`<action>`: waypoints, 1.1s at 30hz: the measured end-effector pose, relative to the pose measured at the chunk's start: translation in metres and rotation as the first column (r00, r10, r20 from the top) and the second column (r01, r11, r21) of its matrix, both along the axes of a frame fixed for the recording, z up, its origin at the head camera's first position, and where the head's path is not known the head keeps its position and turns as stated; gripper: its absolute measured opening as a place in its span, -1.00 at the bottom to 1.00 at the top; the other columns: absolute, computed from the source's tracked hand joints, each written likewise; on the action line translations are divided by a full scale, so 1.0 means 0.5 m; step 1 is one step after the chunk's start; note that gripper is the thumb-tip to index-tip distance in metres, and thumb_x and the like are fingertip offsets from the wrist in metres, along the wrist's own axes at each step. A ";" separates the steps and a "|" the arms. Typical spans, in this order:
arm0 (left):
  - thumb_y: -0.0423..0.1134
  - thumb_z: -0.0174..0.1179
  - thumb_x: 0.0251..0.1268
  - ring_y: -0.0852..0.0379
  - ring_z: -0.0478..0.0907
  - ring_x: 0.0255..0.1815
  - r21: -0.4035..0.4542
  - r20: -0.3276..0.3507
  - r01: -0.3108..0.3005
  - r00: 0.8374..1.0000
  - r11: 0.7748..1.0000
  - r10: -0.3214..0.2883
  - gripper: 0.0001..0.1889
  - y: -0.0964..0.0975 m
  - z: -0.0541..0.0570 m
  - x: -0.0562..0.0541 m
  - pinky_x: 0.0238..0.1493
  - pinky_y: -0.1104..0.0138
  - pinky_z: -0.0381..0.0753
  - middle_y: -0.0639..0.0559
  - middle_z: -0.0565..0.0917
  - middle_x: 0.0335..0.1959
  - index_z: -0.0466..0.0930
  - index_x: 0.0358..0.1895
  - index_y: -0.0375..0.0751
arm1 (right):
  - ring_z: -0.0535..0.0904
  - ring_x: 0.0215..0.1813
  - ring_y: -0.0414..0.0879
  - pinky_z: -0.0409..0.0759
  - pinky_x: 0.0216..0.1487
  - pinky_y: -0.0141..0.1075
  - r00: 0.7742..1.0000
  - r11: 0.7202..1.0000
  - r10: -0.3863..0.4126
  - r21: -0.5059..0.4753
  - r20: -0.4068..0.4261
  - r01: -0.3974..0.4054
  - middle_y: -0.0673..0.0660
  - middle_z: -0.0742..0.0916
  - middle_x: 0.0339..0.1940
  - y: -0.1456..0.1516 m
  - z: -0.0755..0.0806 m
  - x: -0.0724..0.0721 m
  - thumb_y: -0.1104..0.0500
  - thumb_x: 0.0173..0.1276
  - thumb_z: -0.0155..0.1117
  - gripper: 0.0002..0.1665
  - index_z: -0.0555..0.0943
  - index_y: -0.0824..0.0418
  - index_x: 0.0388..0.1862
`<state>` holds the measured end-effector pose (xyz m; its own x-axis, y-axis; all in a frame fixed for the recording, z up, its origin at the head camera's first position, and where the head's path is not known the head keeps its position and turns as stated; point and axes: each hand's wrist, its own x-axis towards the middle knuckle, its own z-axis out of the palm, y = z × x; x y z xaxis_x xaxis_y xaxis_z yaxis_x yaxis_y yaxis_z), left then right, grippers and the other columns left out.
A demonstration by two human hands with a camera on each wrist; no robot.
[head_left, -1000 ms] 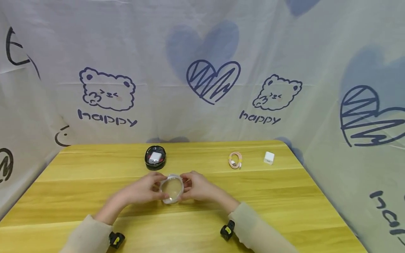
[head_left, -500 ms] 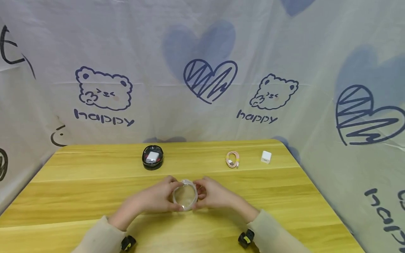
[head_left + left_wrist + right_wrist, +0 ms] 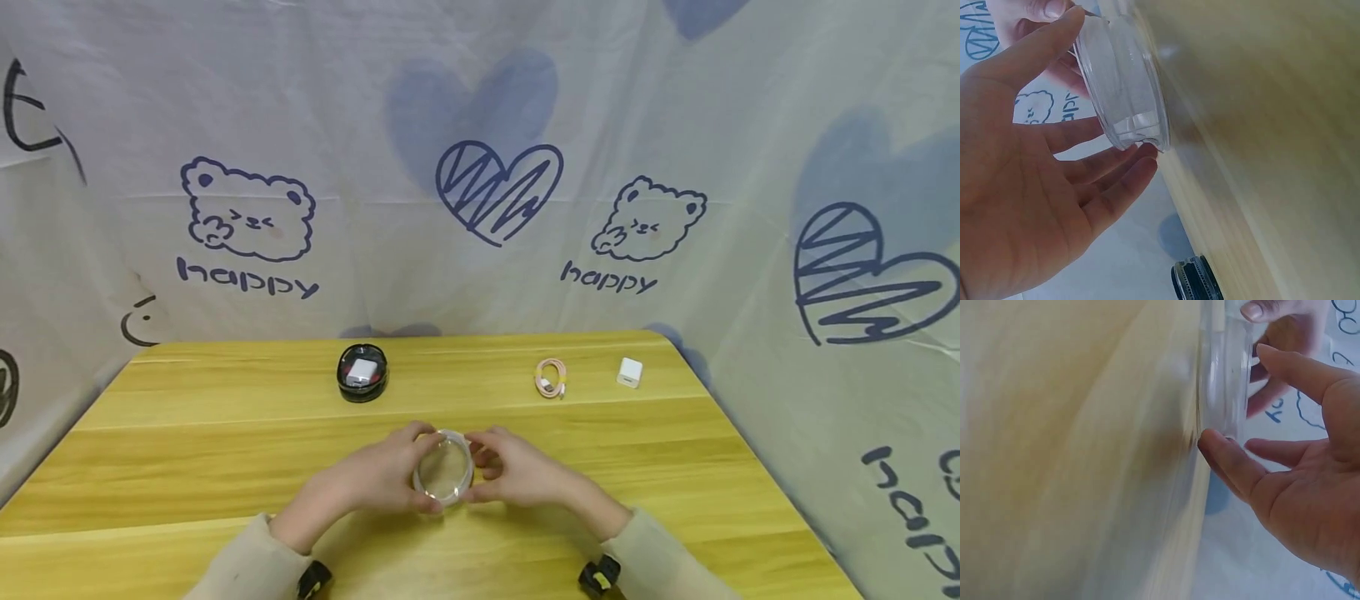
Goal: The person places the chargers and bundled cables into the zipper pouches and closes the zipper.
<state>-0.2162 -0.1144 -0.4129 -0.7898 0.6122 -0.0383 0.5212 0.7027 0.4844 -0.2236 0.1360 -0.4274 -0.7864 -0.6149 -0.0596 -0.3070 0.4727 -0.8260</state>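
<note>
A clear, round, shallow plastic case [image 3: 444, 472] lies flat at or just above the table, between both hands; whether its base touches the wood I cannot tell. My left hand [image 3: 386, 473] grips its left side, thumb on the near rim and fingers round the far side. From the right, my right hand [image 3: 521, 472] holds the same case between thumb and fingertips. The left wrist view shows the transparent case [image 3: 1122, 81] from the side, with the left thumb along its upper rim. In the right wrist view, the right fingertips touch the wall of the case [image 3: 1225, 381].
Farther back on the wooden table [image 3: 225, 467] stands a black case [image 3: 362, 373] with a white charger block in it. A coiled pink cable [image 3: 551, 378] and a white charger block [image 3: 630, 372] lie at the back right. A printed cloth [image 3: 360, 125] hangs behind.
Both hands have carried the clear case to the right and slightly nearer. In the last half second they have moved only a little. The other things on the table stay put.
</note>
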 end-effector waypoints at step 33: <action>0.06 0.64 -0.06 -0.12 0.34 0.44 0.115 0.018 0.119 0.992 0.986 -0.122 0.03 -0.010 -0.037 -0.055 0.40 -0.08 0.48 -0.13 0.42 0.44 0.38 0.50 -0.29 | 0.22 0.57 0.38 0.28 0.54 0.22 0.885 0.913 -0.398 -0.011 -0.241 0.408 0.37 0.33 0.57 0.207 -0.020 -0.232 0.25 0.29 0.54 0.00 0.24 0.32 0.62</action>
<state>-0.2438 -0.1191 -0.4317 -0.7096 0.7044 0.0184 0.5857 0.5750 0.5713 -0.3395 0.2397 -0.4373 -0.9600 -0.2433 0.1385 -0.2647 0.6272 -0.7325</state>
